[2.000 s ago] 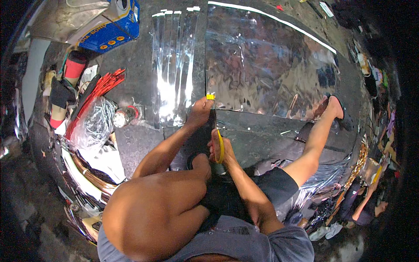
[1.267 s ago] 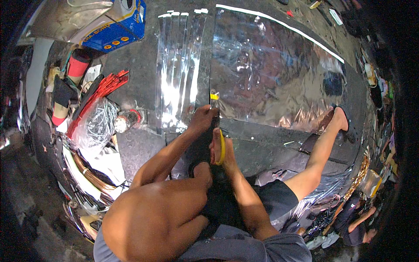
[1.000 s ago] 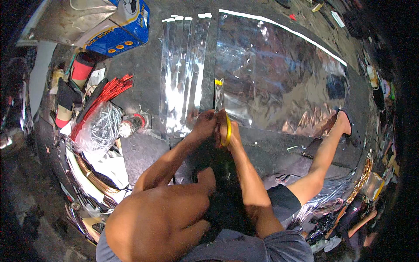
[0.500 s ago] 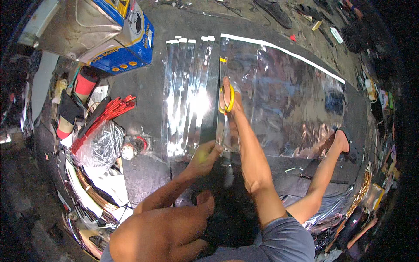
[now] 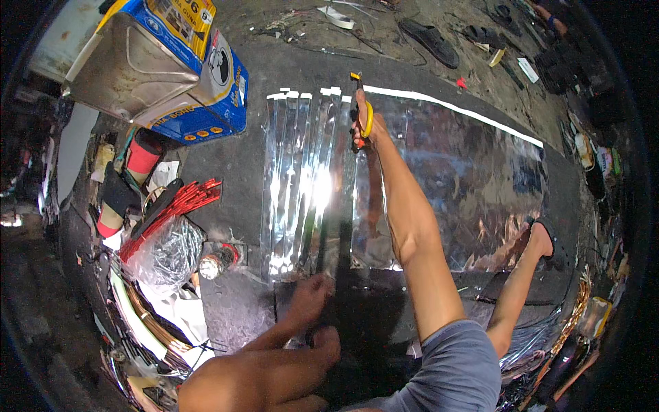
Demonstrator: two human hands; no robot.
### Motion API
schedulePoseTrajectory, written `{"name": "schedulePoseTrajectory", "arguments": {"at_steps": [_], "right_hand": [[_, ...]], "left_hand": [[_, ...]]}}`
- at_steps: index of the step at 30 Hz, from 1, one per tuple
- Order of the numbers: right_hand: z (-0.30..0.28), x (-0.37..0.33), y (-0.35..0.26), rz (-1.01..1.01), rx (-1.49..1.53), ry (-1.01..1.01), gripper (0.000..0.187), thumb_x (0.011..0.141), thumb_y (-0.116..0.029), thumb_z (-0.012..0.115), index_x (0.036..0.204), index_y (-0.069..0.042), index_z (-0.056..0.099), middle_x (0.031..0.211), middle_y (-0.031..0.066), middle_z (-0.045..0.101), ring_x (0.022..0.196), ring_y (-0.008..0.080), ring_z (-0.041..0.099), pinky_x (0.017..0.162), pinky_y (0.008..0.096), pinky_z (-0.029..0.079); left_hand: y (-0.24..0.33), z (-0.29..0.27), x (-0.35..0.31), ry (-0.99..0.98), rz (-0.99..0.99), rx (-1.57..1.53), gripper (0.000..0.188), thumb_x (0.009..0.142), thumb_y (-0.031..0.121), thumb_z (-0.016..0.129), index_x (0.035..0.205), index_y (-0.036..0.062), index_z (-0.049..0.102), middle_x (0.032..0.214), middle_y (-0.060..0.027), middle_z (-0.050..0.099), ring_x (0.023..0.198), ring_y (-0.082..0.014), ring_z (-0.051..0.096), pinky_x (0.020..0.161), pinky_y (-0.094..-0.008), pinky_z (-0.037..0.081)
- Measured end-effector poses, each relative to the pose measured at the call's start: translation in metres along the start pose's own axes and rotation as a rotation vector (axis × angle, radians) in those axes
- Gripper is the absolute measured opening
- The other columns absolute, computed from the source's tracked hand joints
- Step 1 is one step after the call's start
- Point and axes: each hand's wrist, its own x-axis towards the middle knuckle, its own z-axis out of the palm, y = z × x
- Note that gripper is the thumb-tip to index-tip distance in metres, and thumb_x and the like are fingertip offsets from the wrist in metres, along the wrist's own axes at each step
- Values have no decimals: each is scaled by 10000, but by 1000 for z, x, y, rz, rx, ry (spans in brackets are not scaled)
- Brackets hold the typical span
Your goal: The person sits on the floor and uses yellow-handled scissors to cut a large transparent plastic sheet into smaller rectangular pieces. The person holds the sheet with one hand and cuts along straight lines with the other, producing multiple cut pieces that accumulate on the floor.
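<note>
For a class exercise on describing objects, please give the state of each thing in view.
Yellow-handled tool: held in right hand
Right hand: closed around that tool
Left hand: blurred, grip unclear
Shiny sheet: spread out, creased
Shiny strips: laid side by side
Red strands: bundled
Large dark sandal: unworn

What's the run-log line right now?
right hand: gripping yellow-handled tool | location: upper-left corner, shiny sheet | left hand: near shiny strips, lower ends; grip unclear

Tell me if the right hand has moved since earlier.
Yes: the right hand went forward, from short of the shiny sheet to near its white far edge.
</note>
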Motion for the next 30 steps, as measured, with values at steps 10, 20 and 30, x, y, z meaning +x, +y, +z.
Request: {"name": "schedulePoseTrajectory", "arguments": {"at_steps": [10,20,30], "right_hand": [[-66,-182,111,157,178,-229,681,855,-676,339,655,-42,482,479,72,449,354,182,466,345,335,420],[-81,-425,211,523,251,-271,730,784,-766,332,788,-62,524,582,45,503,513,175,524,477,333,459],[-57,-406,234,608,250,-271,569,842,-589,506,810,-29,597,605,73,577,483,191,568,459,323,485]], "left_hand": [[-61,55,69,66,336,83,386,748,132,624,1080,-15,495,1003,-229,499,952,-371,521,828,-424,442],[-49,97,100,-4,-118,-439,197,729,142,706,807,-32,654,710,-80,648,618,-132,583,586,-268,465],[-22,80,93,-88,-148,-462,115,756,116,682,706,19,648,624,-25,607,544,-86,524,515,-238,410]]}}
